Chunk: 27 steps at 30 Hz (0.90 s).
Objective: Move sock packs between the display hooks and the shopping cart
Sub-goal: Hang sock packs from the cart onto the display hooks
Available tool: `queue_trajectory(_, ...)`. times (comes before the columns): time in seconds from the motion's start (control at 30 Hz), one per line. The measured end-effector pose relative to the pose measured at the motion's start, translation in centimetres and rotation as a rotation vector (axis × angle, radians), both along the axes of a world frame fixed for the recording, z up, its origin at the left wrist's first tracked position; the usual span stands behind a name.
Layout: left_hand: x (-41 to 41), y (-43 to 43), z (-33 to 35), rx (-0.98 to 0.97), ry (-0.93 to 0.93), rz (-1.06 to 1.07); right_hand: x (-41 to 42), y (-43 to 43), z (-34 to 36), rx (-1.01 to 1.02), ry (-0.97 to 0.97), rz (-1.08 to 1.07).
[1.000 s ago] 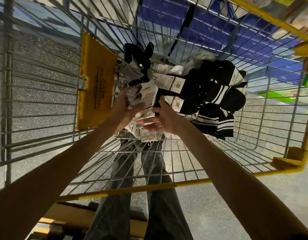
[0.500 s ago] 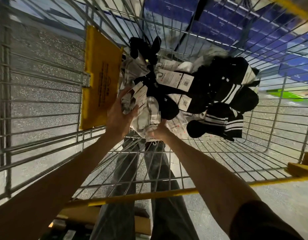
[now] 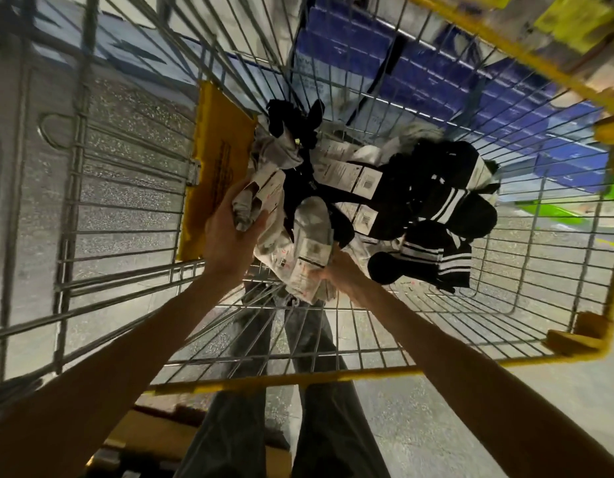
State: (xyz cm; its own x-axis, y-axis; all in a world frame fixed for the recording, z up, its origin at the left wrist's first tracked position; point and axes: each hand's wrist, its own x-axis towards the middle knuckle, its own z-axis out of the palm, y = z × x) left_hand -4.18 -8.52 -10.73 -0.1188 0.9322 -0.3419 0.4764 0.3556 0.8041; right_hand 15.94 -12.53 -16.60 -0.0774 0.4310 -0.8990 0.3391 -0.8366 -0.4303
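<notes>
Unloading the shopping cart (image 3: 281,378) is seemingly underway; the left hand (image 3: 226,238) is gripping a grey sock pack (image 3: 246,210), the right hand (image 3: 337,270) a white labelled pack (image 3: 307,267); next is lifting these 2 clear of the pile (image 3: 419,201).

Both forearms were bare and reached fwd & down, converging. L hand (image 3: 229,236) had its back to cam, fingers + thumb curled round a grey sock pack (image 3: 245,210). R hand (image 3: 336,270) sat lower, near it but apart, gripping a white sock pack (image 3: 309,257), its fingers mostly hidden.
</notes>
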Motion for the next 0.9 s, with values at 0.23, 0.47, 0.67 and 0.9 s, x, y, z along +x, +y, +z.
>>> queue_trajectory(0.23,0.3,-0.4,0.5,-0.097,-0.018,-0.032,-1.4,0.1,0.2,-0.076,0.051,0.09)
queue_trajectory(0.47,0.7,-1.8,-0.1,-0.19,-0.033,-0.042,-0.8,0.8,-1.3,-0.091,0.054,0.258)
queue_trajectory(0.67,0.3,-1.2,-0.4,-0.18,-0.031,-0.038,-0.8,1.5,-1.6,0.045,0.046,0.419)
queue_trajectory(0.9,-0.2,-0.7,-1.1,-0.149,-0.104,0.037,0.5,4.9,1.4,0.092,0.135,-0.079)
